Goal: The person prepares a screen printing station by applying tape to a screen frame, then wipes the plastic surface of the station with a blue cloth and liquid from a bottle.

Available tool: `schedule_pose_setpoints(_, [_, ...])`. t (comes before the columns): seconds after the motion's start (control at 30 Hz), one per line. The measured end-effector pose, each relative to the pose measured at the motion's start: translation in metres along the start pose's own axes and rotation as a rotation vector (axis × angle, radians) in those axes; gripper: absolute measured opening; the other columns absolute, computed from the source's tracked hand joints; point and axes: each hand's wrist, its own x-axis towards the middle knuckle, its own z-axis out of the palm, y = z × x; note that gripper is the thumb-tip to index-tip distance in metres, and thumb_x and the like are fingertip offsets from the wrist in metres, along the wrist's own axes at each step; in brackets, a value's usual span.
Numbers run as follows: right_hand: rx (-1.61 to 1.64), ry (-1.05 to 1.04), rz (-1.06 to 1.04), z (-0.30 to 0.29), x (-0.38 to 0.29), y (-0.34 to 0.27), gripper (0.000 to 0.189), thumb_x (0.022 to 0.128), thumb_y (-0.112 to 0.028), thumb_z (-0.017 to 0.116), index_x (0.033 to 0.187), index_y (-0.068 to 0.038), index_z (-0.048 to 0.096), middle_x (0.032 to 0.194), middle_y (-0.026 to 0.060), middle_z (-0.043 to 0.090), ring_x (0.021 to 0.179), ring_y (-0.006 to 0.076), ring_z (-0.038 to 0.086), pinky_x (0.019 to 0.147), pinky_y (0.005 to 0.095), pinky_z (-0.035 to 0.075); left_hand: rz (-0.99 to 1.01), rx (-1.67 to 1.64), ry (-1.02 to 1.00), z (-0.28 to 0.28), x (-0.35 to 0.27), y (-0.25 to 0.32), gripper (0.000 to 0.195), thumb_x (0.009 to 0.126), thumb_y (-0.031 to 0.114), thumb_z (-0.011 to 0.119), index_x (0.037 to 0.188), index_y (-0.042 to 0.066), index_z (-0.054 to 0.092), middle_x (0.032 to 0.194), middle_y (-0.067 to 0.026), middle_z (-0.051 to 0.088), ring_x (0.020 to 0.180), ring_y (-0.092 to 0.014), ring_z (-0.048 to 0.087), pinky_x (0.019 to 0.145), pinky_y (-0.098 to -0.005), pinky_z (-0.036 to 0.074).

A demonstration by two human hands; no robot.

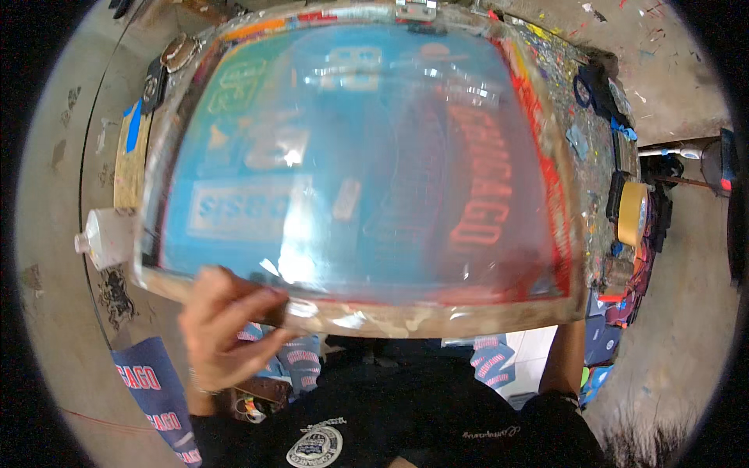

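Observation:
A large screen-printing frame [409,319] fills the view before me. Its translucent blue mesh [351,152] carries several stencil designs, with red ink and lettering on the right side. My left hand [225,333] grips the near rail at its left part, fingers over the rail and thumb beneath; motion blurs the fingertips. My right forearm [563,351] reaches up under the near right corner, where the frame hides my right hand. Whatever lies under the screen is mostly covered.
A metal hinge clamp [416,9] is at the far rail. Paint spatters cover the tabletop [588,105] on the right, near a tan tape roll [632,213]. Leftward are a plastic bottle [111,237] and a wooden board [127,169]. Printed blue pieces [155,392] hang lower left.

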Motion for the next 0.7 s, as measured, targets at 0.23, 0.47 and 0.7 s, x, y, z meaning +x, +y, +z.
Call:
schedule_pose_setpoints(0.23, [-0.182, -0.058, 0.075, 0.029, -0.024, 0.059, 0.037, 0.098, -0.019, 0.057, 0.132, -0.006, 0.062, 0.14, 0.0208, 0.057, 0.131, 0.0429, 0.048, 0.111, 0.0476, 0.035, 0.11, 0.061, 0.179, -0.08, 0.068, 0.041, 0.064, 0.058, 0.042, 0.092, 0.094, -0.007, 0.07, 0.085, -0.0086, 0.06, 0.081, -0.019, 0.058, 0.069, -0.0286, 0.043])
schedule_pose_setpoints(0.47, [0.169, -0.017, -0.004, -0.001, 0.018, -0.003, 0.031, 0.099, -0.028, 0.061, 0.121, -0.007, 0.069, 0.128, 0.023, 0.063, 0.12, 0.0455, 0.054, 0.104, 0.0484, 0.04, 0.081, 0.039, 0.164, -0.074, 0.049, 0.044, 0.052, 0.06, 0.03, 0.092, 0.092, -0.005, 0.071, 0.084, -0.0064, 0.061, 0.083, -0.017, 0.059, 0.074, -0.0295, 0.043])
schedule_pose_setpoints(0.7, [0.161, -0.062, -0.068, -0.015, 0.014, 0.0, 0.037, 0.1, -0.032, 0.055, 0.125, -0.007, 0.066, 0.117, 0.0222, 0.067, 0.114, 0.0414, 0.06, 0.096, 0.0497, 0.043, 0.141, 0.072, 0.133, -0.066, 0.042, 0.037, 0.045, 0.064, 0.023, 0.09, 0.096, -0.003, 0.072, 0.089, -0.0063, 0.065, 0.086, -0.018, 0.06, 0.08, -0.0297, 0.045])
